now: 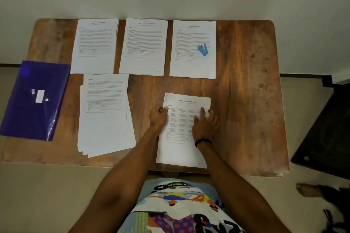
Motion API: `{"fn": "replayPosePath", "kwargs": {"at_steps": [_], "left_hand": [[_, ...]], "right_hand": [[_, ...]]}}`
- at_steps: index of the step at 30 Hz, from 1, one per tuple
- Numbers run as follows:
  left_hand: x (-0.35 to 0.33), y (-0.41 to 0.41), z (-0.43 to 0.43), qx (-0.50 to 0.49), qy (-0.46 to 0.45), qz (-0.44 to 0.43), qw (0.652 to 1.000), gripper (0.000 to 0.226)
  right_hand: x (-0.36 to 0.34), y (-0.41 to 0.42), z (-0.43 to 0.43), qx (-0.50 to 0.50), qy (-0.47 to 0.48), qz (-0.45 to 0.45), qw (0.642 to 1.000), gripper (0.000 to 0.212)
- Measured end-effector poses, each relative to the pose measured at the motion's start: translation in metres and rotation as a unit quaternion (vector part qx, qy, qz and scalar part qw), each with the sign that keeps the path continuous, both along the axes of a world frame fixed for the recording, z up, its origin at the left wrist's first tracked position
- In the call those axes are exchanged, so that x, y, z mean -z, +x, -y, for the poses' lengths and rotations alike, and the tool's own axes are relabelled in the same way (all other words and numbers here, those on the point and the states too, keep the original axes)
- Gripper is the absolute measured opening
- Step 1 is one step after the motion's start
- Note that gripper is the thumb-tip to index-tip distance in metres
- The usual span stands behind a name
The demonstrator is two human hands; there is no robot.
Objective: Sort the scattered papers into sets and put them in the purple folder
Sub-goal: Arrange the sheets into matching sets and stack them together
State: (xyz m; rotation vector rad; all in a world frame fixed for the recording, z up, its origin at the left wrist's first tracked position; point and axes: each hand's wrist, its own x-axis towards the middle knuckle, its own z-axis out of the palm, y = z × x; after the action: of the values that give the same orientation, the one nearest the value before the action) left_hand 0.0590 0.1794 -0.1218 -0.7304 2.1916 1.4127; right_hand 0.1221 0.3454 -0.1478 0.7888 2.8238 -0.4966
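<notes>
Currently left grip (158, 117) pinches the left edge of the sheet (181, 151); right grip (204, 125) lies flat on it, fingers straight; sheet's long axis runs away from the body; purple folder (36, 100) well left, left grip nearer.

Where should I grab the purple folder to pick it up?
Take the purple folder by its left edge, coming from the left: it lies flat but seems to stick out past the table there, so fingers can slip underneath, thumb on top.
</notes>
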Motion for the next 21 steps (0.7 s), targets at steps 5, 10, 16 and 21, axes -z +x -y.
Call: {"fn": "replayPosePath", "kwargs": {"at_steps": [5, 10, 16, 21], "left_hand": [[-0.023, 0.003, 0.014, -0.011, -0.002, -0.019, 1.0, 0.011], [-0.034, -0.001, 0.069, -0.018, -0.068, -0.043, 0.997, 0.026], [-0.024, -0.002, 0.163, 0.022, -0.23, -0.011, 0.973, 0.061], [-0.013, 0.014, 0.215, 0.157, -0.276, 0.092, 0.944, 0.086]], "right_hand": [[-0.002, -0.007, -0.005, 0.015, 0.016, 0.024, 0.999, 0.048], [-0.02, -0.021, 0.02, 0.039, -0.026, -0.018, 0.999, 0.047], [-0.041, -0.059, 0.131, -0.032, -0.248, 0.024, 0.968, 0.023], [-0.033, -0.076, 0.225, -0.08, -0.249, 0.1, 0.96, 0.02]]}}
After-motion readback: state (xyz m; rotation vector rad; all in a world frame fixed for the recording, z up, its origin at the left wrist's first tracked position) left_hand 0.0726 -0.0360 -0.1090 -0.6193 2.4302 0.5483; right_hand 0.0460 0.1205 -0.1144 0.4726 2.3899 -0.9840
